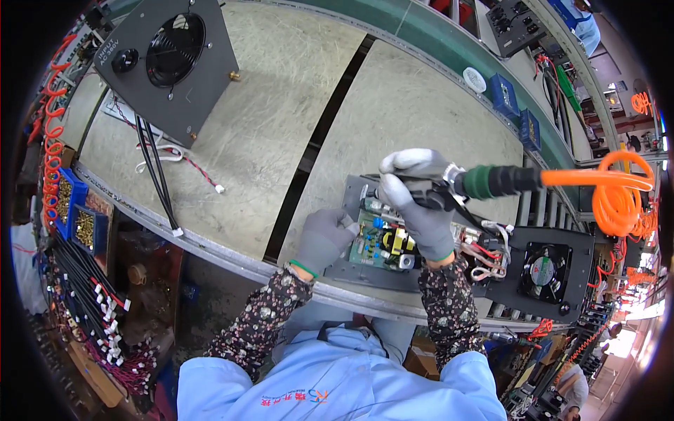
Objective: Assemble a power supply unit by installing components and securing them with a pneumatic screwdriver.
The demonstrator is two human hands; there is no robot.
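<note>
Both of my hands wear grey gloves with pale fingertips. My right hand (423,214) is wrapped round a power screwdriver (502,181) with a green and black body, held above a circuit board. The circuit board (372,251) is green, carries a yellow transformer (399,242) and blue parts, and lies on a dark metal plate (344,272). At the board's left edge, my left hand (326,238) has its fingers curled together; anything small between them is hidden. A bundle of wires with white connectors (491,252) lies right of the board.
A dark panel with a round fan opening (151,70) stands at the far left, with black cables (156,175) trailing from it. A second fan panel (576,277) lies at right. An orange coiled hose (614,203) runs from the screwdriver. Blue bins of screws (88,231) sit at left.
</note>
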